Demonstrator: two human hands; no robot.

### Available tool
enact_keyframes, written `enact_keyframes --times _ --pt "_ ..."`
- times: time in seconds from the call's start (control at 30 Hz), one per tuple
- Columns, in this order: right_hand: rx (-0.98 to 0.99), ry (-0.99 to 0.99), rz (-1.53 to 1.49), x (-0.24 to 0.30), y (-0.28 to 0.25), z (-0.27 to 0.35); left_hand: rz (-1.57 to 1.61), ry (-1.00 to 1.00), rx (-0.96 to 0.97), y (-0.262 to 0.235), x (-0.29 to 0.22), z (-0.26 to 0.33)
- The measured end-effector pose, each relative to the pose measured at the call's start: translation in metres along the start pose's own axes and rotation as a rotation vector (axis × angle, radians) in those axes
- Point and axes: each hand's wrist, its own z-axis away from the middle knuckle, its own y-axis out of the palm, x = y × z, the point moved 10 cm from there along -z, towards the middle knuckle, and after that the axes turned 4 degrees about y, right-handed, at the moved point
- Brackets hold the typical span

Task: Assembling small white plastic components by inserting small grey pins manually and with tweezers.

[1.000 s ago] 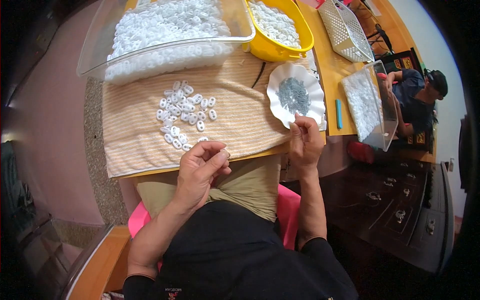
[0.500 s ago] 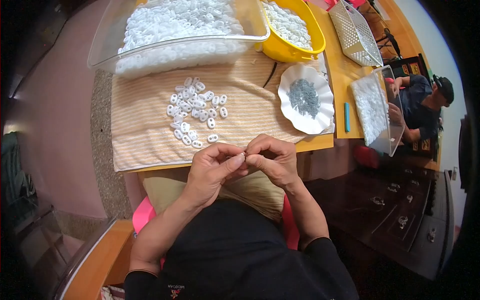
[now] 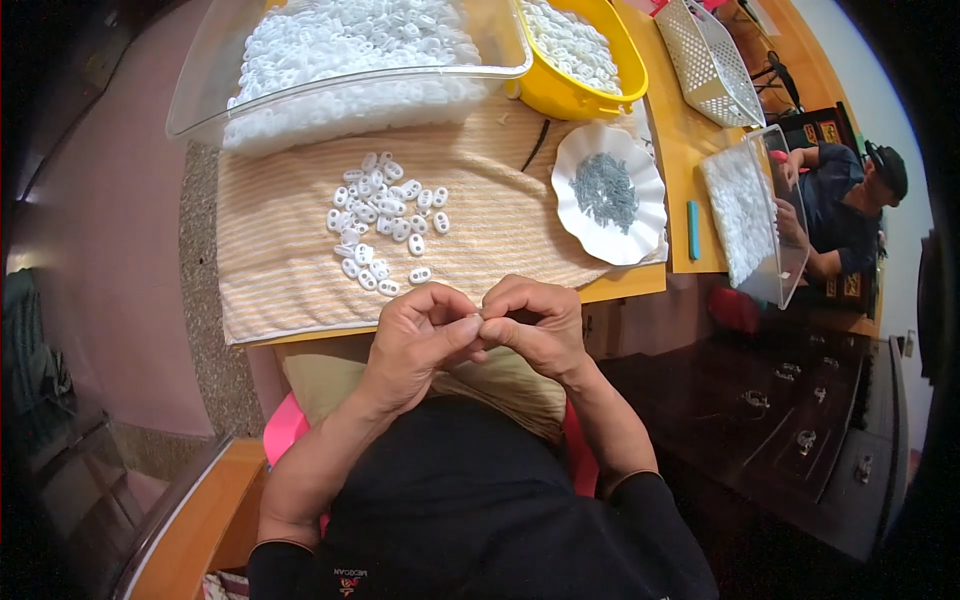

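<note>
My left hand (image 3: 415,345) and my right hand (image 3: 543,325) meet just off the table's near edge, fingers bent and thumbs and fingertips pinched together. Whatever lies between the fingertips is too small and too covered to name. Beyond them, a loose heap of small white oval plastic pieces with two holes (image 3: 415,245) is spread on a striped towel (image 3: 275,240). To the right, a white scalloped dish (image 3: 592,240) holds many thin grey-blue pieces (image 3: 605,190), too fine to identify.
A clear plastic bin (image 3: 195,115) full of white pieces stands at the back left, beside a yellow tub (image 3: 545,95) of similar pieces. Right of these are a white perforated basket (image 3: 715,75), a teal stick-like tool (image 3: 693,230) and another clear bin (image 3: 793,255). A co-worker (image 3: 850,200) sits beyond it.
Both hands stay pinched together and shift slightly left, with the fingertips a little lower. The table things appear shifted slightly left and up in the picture.
</note>
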Motion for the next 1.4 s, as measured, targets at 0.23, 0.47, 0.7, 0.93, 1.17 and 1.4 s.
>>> enact_keyframes --times 0.23,0.47,0.7,0.93,1.17,1.4 --pt "0.011 -0.133 0.220 0.010 0.002 0.000 -0.046 0.002 -0.017 -0.001 -0.004 -0.001" --pt "-0.043 -0.085 0.208 0.003 0.001 -0.002 -0.032 0.048 -0.100 -0.009 -0.006 -0.004" --pt "-0.100 -0.024 0.146 -0.007 -0.008 -0.004 0.006 0.025 -0.120 -0.012 -0.003 -0.003" --pt "-0.115 -0.014 0.112 -0.012 -0.010 -0.004 0.018 0.015 -0.120 -0.013 -0.001 -0.003" --pt "-0.106 -0.026 0.122 -0.015 -0.012 -0.005 0.004 0.007 -0.147 -0.017 0.001 -0.004" --pt "-0.086 -0.028 0.125 -0.017 -0.012 -0.007 0.018 0.003 -0.175 -0.021 0.002 -0.004"
